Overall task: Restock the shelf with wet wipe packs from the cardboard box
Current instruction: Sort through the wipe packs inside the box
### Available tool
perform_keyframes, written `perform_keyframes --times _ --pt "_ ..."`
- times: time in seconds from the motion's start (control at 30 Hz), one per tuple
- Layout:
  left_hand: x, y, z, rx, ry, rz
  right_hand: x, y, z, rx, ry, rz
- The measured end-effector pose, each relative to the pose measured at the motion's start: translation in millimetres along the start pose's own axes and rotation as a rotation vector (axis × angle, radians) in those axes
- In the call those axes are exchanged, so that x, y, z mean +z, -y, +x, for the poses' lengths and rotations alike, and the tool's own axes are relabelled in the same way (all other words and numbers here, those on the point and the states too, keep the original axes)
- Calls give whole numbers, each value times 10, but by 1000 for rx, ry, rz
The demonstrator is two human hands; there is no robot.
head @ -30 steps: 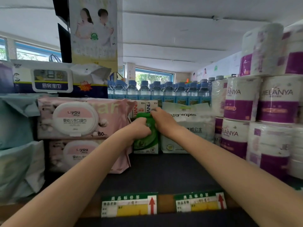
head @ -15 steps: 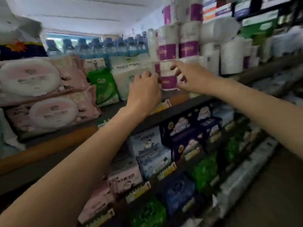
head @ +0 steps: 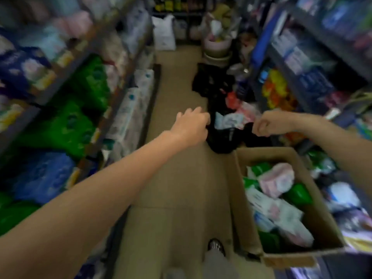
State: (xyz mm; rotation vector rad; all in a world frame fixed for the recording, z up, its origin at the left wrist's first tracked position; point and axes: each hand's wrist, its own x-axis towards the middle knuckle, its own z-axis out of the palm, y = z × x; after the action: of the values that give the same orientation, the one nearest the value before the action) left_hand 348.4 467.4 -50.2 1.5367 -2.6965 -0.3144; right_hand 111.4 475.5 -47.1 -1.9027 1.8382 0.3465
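Cardboard box (head: 239,200) sits on the floor (head: 181,178) at my right, packs (head: 277,200) heaped inside. A second ago I was tucking a green pack onto the shelf; now both hands are off it, so the next pack is due. Left hand (head: 191,125) hangs loose and empty; right hand (head: 265,125) is curled, holding nothing. A black bag (head: 221,137) crowds the aisle beyond the box's far edge.
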Motion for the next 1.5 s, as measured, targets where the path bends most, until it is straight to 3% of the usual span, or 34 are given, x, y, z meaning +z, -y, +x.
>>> perform_keyframes --times 0.17,0.3,0.47,0.57,0.67,0.77,1.0,1.23,1.4,1.5 --pt "821 -764 561 96 204 -74 949 -1369 -186 219 148 211" --pt "1564 -1264 968 81 369 -121 1794 -2199 -82 324 249 176" --pt "2514 -1836 1387 61 512 -142 2527 -2845 159 372 248 176" --pt "2985 -2100 1556 19 580 -277 2909 -3139 433 383 245 230" --pt "3296 -2231 1643 -38 595 -358 3155 -3398 747 526 309 233" --pt "3458 -2238 1663 -57 583 -372 3261 -3520 906 541 300 173" --pt "3450 -2086 1800 -165 537 -494 3112 -3486 944 467 -2 84" --pt "3514 -2078 1892 -172 535 -457 3284 -3401 928 443 221 104" --pt "3697 -2039 1764 -184 576 -411 3486 -3351 956 413 -3 -140" --pt "3806 -2066 1706 -195 612 -399 3477 -3416 1016 486 90 -187"
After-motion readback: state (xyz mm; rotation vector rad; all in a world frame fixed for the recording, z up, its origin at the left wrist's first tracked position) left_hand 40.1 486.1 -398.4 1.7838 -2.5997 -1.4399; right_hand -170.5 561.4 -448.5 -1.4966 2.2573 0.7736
